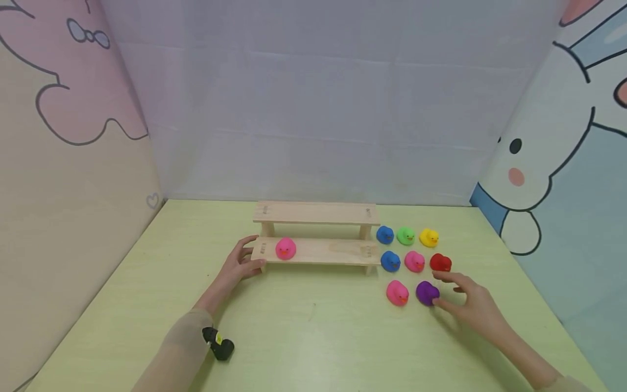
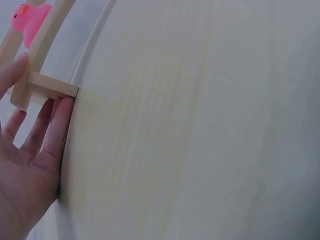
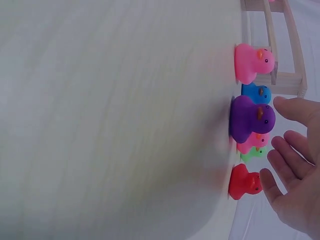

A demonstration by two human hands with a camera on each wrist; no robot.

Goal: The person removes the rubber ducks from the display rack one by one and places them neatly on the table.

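A small two-tier wooden shelf [image 1: 318, 251] stands on the table, with a pink rubber duck [image 1: 286, 249] at the left of its lower step. My left hand [image 1: 243, 262] holds that step's left end, thumb at the front and fingers behind; the left wrist view shows the fingers [image 2: 59, 122] around the wooden leg [image 2: 52, 86]. On the right, my right hand [image 1: 472, 305] hovers beside a purple rubber duck [image 1: 428, 293], thumb and fingers spread apart. In the right wrist view, the purple duck [image 3: 251, 119] sits on the tabletop with a gap between it and the thumb.
Loose ducks stand right of the shelf: two blue [image 1: 385, 235], a green one [image 1: 405, 236], a yellow one [image 1: 429, 237], a red one [image 1: 441, 262] and two pink [image 1: 397, 293]. A black strapped object [image 1: 219, 344] is at my left sleeve. Cloth walls [image 1: 318, 109] enclose the table.
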